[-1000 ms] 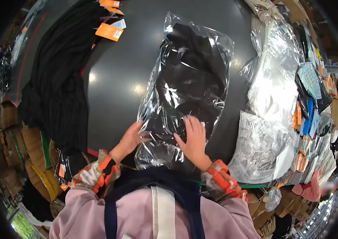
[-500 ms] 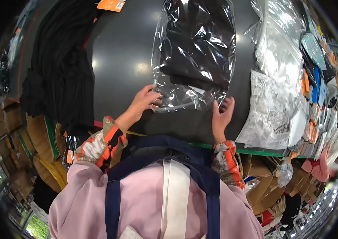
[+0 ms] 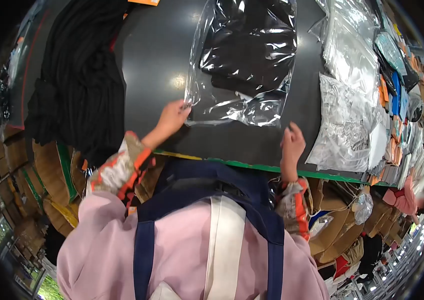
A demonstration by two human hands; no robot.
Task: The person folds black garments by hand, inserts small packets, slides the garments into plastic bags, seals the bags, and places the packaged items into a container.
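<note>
A clear plastic bag (image 3: 217, 107) lies on the dark table, with a folded black garment (image 3: 249, 55) inside it. My left hand (image 3: 173, 117) pinches the bag's near left corner between thumb and fingers. Just off the near right corner, my right hand (image 3: 292, 146) is raised over the table, its fingers loosely bent and apart with nothing in them. Between the garment and the bag's near edge, the plastic is wrinkled and shiny.
A heap of black cloth (image 3: 82, 85) lies on the left of the dark table (image 3: 157, 60). Stacked clear bags (image 3: 349, 65) and a mesh-printed plastic packet (image 3: 342, 125) lie on the right. An orange tag (image 3: 144, 2) is at the far edge. Cardboard boxes (image 3: 337, 235) stand below the table.
My right hand has let go of the bag and moved slightly right and nearer me. My left hand now pinches the left corner, and the bag's near edge lies flatter and farther away.
</note>
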